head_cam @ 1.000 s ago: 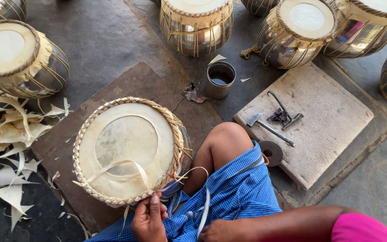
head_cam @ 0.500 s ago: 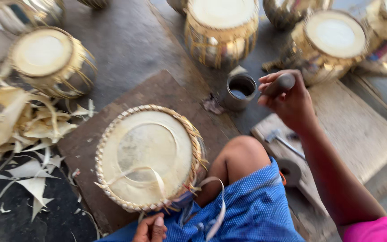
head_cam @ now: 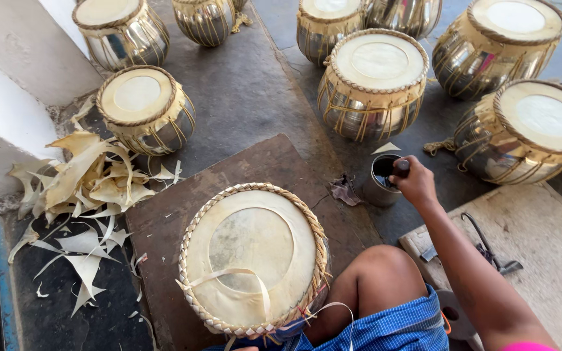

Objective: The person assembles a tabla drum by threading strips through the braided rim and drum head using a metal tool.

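Your right hand (head_cam: 416, 182), fingers curled around a small dark object (head_cam: 401, 168), rests over the grey metal cup (head_cam: 380, 182). Your left hand is out of view. The pale-skinned, braid-rimmed drum (head_cam: 253, 257) stands against your knee (head_cam: 378, 279) on a brown board (head_cam: 183, 214).

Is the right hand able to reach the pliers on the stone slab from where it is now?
Probably yes. The right hand is at the small metal cup, and the pliers lie uncovered on the stone slab just beside that forearm, with nothing between them.
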